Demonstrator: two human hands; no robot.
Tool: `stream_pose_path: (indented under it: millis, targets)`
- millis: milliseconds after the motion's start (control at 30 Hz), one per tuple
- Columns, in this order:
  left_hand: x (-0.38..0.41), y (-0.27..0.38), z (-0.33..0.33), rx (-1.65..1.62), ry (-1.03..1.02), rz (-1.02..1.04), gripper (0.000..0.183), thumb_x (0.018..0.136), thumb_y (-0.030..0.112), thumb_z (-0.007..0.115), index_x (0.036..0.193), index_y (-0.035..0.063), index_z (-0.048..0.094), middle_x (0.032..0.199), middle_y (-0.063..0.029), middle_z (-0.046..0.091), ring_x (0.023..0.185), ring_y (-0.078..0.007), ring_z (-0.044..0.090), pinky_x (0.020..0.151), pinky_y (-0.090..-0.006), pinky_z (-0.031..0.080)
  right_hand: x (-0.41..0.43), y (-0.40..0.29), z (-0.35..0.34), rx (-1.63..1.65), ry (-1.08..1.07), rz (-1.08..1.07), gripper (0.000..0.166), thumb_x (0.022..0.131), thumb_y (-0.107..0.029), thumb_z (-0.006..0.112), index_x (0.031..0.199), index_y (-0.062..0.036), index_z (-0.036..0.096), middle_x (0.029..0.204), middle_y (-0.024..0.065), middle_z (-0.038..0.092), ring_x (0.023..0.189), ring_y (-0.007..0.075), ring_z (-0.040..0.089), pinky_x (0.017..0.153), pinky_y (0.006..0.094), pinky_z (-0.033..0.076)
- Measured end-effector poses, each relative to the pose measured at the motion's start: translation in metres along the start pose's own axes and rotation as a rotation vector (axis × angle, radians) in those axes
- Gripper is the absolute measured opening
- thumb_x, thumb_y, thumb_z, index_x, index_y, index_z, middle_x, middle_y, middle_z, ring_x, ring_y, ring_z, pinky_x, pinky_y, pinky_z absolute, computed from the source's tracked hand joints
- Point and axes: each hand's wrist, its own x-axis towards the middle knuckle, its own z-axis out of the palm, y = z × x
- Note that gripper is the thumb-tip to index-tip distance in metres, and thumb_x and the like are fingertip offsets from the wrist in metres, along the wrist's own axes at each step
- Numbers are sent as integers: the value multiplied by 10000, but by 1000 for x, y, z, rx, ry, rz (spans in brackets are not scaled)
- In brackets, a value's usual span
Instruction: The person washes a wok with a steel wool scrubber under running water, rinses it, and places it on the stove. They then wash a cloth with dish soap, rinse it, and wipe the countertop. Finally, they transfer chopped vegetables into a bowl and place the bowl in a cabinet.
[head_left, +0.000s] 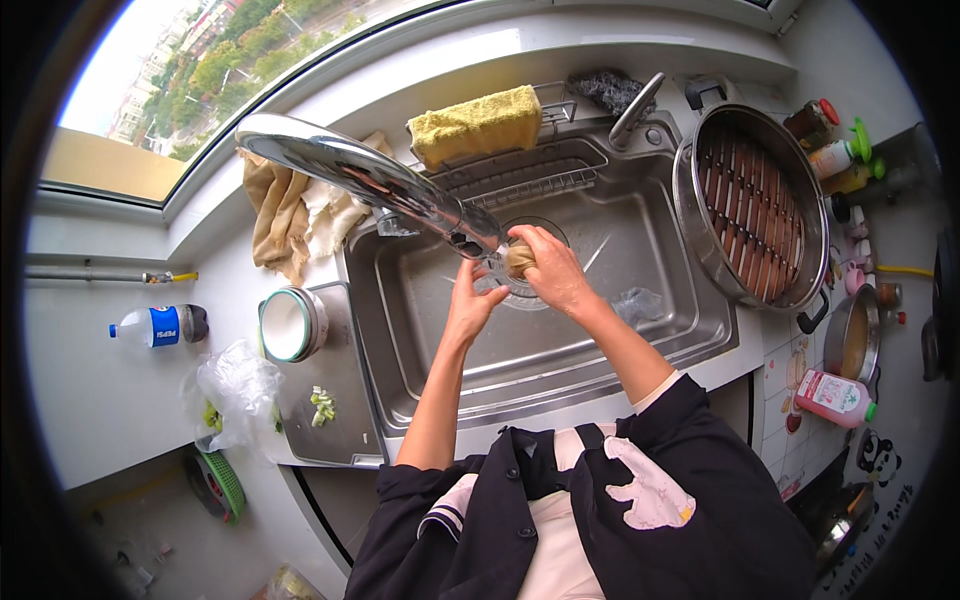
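My right hand (553, 270) grips a tan, rounded lump (520, 259), possibly a vegetable, beneath the chrome faucet (390, 187). Water appears to run over it. Close by on the left, my left hand (471, 304) has its fingers apart and holds nothing. Both hands are above the stainless steel sink (540, 337), over its round drain. A crumpled piece of clear plastic (637, 305) lies in the basin to the right of my right wrist. The lump is partly hidden by my right fingers.
Left of the sink, a grey cutting board (330, 435) bears chopped green onion (322, 406) and stacked bowls (286, 325). A yellow towel (476, 124) hangs on a wire rack behind. A large steel steamer pot (750, 206) stands right; a Pepsi bottle (161, 326) lies far left.
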Motion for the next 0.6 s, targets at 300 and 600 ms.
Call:
stream_pose_path:
  millis: [300,600]
  targets:
    - [18,17,10,-374,-20,-121,265,805,-65,510,1055,1,567,935,-68,641,800,-147,635,641,-262,534,13,19,-18,375,-207,43,460,709,-82,615,1139,-38,458,1082,125,506,1033,255,521,903,356,432]
    - [-9,55,-7,-496,-326,-105,394,781,-44,543,1174,-61,511,1116,-156,595,1018,-235,608,867,-309,512,8,29,18,1546,-198,482,364,775,-173,709,1061,-42,526,937,68,597,852,176,612,776,329,536]
